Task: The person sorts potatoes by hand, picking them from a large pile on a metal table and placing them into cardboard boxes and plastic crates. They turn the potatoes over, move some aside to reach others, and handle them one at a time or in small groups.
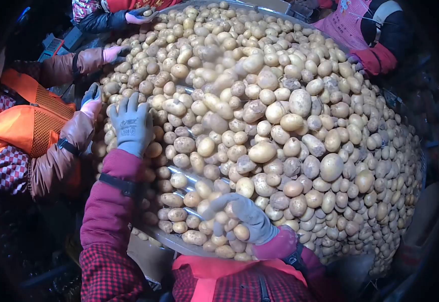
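Note:
My left hand [131, 124], in a grey glove, lies on the left side of a big heap of potatoes [290, 122], its fingers stretched out and slightly apart. Low in the middle, near the front edge, my right hand [249, 215] wears a matching glove. Its fingers curl around a few small potatoes [241, 232]; the undersides of the fingers are partly hidden. Between my hands, more potatoes [184, 145] rest on shiny metal bars [195, 179]. Some potatoes at the upper middle are smeared by motion.
A person in an orange vest [25, 123] stands at the left, both gloved hands at the heap's edge. Another person's gloved hand [141, 16] reaches in at the top, and a pink sleeve [375, 58] at upper right. A pale rim [179, 245] borders the front.

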`<control>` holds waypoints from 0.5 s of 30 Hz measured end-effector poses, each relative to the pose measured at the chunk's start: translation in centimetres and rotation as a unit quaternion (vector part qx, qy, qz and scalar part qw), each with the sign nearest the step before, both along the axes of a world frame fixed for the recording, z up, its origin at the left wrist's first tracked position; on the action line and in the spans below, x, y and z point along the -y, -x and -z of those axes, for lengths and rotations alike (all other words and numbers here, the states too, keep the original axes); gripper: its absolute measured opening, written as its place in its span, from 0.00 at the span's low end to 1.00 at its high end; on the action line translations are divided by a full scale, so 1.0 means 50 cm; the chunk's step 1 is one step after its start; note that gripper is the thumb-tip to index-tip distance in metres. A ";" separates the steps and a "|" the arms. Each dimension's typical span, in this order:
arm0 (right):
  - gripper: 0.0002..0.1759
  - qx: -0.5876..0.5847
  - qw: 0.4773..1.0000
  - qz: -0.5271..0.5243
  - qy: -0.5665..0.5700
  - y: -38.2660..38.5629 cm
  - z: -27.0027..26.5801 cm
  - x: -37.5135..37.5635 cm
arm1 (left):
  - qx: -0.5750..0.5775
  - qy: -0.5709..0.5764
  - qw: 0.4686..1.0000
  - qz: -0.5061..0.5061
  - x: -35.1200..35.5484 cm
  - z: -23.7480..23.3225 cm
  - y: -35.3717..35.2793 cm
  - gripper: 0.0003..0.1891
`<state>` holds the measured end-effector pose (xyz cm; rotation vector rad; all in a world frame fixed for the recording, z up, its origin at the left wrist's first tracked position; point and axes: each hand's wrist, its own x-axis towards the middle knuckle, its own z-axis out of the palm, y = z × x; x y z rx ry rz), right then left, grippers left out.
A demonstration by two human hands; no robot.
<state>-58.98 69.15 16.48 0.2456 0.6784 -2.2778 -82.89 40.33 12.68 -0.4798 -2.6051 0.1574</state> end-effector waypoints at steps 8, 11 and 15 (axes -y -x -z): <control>0.36 -0.012 0.999 -0.037 -0.021 0.005 0.017 -0.003 | 0.227 -0.090 0.959 0.143 -0.148 0.038 0.090 0.30; 0.35 -0.015 0.999 -0.051 -0.004 0.004 0.007 -0.001 | 0.292 -0.045 0.948 0.114 -0.159 0.006 0.113 0.31; 0.34 -0.030 0.998 -0.057 -0.006 0.008 0.004 -0.005 | 0.259 -0.126 0.950 0.119 -0.119 0.039 0.066 0.24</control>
